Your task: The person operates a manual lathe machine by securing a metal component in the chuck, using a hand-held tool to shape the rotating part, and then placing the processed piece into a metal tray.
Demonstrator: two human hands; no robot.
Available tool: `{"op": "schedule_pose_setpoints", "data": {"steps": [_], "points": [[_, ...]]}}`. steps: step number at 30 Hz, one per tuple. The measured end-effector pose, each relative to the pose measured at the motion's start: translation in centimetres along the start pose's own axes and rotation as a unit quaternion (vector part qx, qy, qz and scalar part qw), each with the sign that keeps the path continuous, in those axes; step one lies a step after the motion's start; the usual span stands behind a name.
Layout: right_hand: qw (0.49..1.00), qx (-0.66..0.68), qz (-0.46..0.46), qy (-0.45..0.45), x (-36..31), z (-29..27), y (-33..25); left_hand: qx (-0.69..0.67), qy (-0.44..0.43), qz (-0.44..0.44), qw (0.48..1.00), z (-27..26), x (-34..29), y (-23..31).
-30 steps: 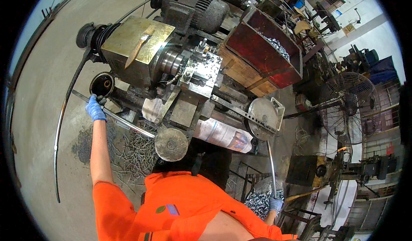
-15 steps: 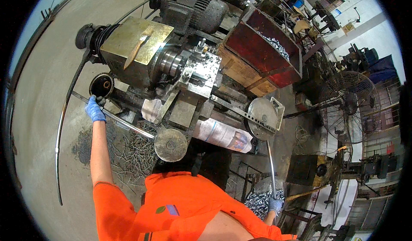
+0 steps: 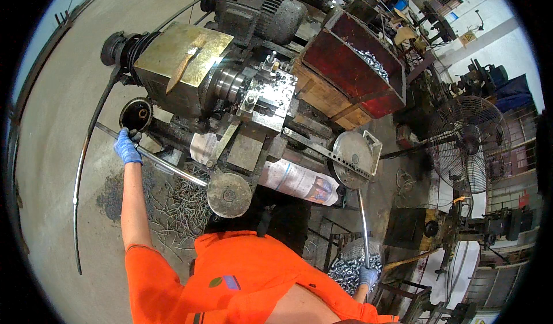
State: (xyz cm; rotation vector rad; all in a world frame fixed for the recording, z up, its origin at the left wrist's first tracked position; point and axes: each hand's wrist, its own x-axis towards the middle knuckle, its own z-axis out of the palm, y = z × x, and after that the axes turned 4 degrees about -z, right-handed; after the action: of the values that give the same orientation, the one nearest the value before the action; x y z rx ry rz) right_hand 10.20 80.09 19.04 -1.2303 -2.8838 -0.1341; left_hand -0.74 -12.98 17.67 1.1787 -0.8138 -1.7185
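Observation:
My left hand (image 3: 128, 146), in a blue-and-white glove, is closed around a long steel lever (image 3: 175, 170) left of a small lathe. The lever joins a round metal hub (image 3: 228, 195) at the machine's front. Low on the right, my gloved right hand (image 3: 368, 276) grips the lower end of a second steel lever (image 3: 363, 226), which hangs from a larger round disc (image 3: 350, 157). Between them, the lathe's chuck (image 3: 229, 86) faces a tool slide (image 3: 268, 102) strewn with metal chips. Whether the chuck holds a workpiece is too small to tell.
Beside my right hand is a basket of small metal parts (image 3: 347, 272). A red bin (image 3: 368, 82) holds more parts behind the lathe. Metal shavings (image 3: 183, 208) cover the floor at left; a black cable (image 3: 79, 200) hangs there. A large fan (image 3: 469, 142) stands right.

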Motion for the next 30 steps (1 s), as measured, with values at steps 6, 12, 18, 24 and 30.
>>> {"op": "schedule_pose_setpoints", "data": {"steps": [6, 12, 18, 24, 30], "points": [[1.000, -0.001, 0.009, 0.000, -0.3, -0.1, -0.3, -0.001, -0.007, 0.001, 1.000, -0.2, 0.4, -0.2], [1.000, 0.003, 0.018, -0.021, -1.0, -0.5, -0.8, -0.004, -0.013, 0.002, 1.000, -0.1, 0.7, -0.4], [0.998, -0.019, 0.017, -0.057, -1.3, -1.9, -2.0, -0.002, -0.004, -0.002, 1.000, -0.5, 0.7, -0.2], [0.999, 0.034, -0.002, -0.042, -1.0, -0.7, -0.3, 0.005, -0.005, 0.001, 1.000, -0.1, 0.3, 0.0], [0.999, 0.025, -0.001, -0.040, -0.4, 0.1, 0.3, 0.006, -0.012, -0.007, 1.000, -0.4, 0.8, -0.2]]}}
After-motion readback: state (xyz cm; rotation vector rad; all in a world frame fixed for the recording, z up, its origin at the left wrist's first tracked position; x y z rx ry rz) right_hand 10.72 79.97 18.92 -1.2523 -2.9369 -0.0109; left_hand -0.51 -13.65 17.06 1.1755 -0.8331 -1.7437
